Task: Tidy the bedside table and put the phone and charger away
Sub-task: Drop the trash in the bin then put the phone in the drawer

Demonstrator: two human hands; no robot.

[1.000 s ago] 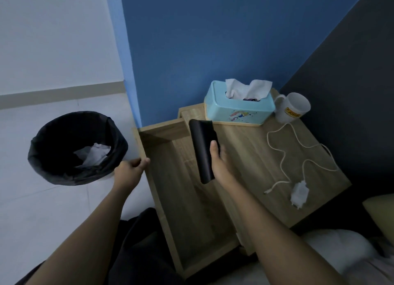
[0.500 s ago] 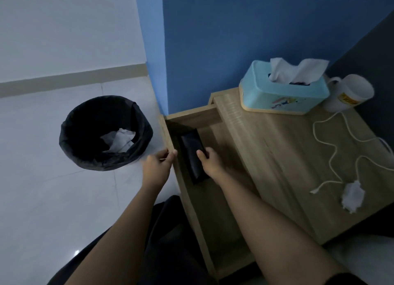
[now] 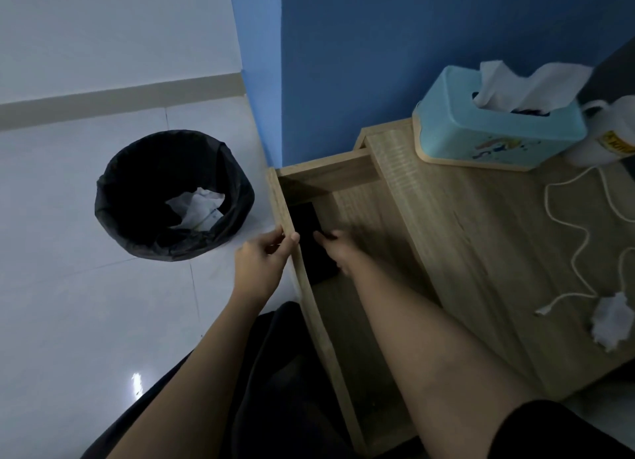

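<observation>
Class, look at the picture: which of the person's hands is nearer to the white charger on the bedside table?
Right. The right hand is inside the drawer, closer to the charger; the left hand grips the drawer's outer front edge, farther away.

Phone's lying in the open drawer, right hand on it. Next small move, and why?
Probably lift the right hand off the phone and reach for the charger. The phone lies flat on the drawer floor; the charger and its cable sit on the tabletop. The left hand grips the drawer front.

Head view looks steeply down, close over drawer (image 3: pixel 347 218).
</observation>
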